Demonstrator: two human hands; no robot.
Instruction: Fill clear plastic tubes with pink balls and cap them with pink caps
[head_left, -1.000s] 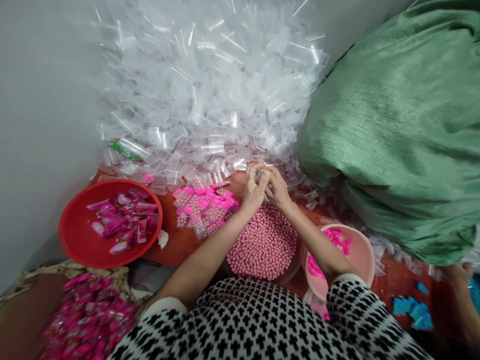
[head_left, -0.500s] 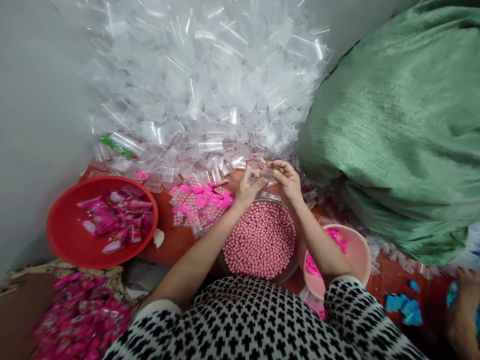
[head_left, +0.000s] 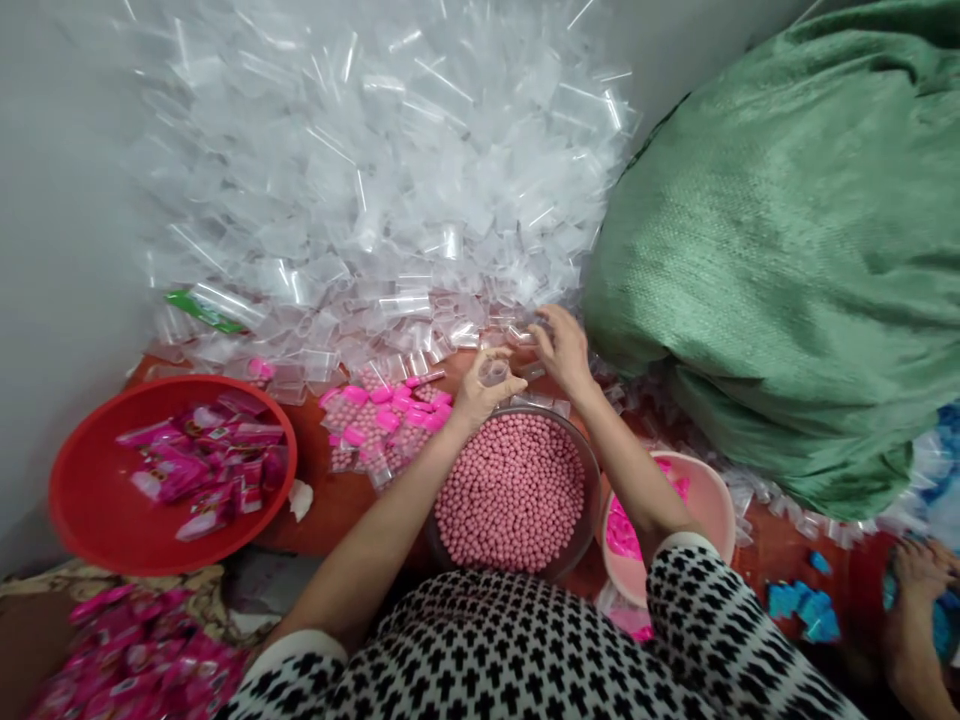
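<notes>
My left hand (head_left: 480, 392) is closed around a small clear plastic container (head_left: 493, 373), just above the far rim of a bowl. That bowl (head_left: 591, 470) is full of round pink beads (head_left: 510, 490). Farther right, my right hand (head_left: 564, 352) hovers by the near edge of a heap of clear plastic containers (head_left: 390, 180), thumb and fingers apart and curved. Nothing can be made out between them. Left of the bead bowl lie several bead-filled clear containers with bright pink caps (head_left: 386, 420).
A red basin (head_left: 82, 500) with pink packets stands at left, more packets (head_left: 142, 650) below it. At right are a pale pink bowl (head_left: 721, 500) of pink caps, a bulky green sack (head_left: 772, 230), blue pieces (head_left: 806, 608) and another person's hand (head_left: 922, 570).
My hands were together on clear plastic and are now apart. The left has drawn slightly left and down with a container; the right has opened near the heap. The whole view has shifted slightly.
</notes>
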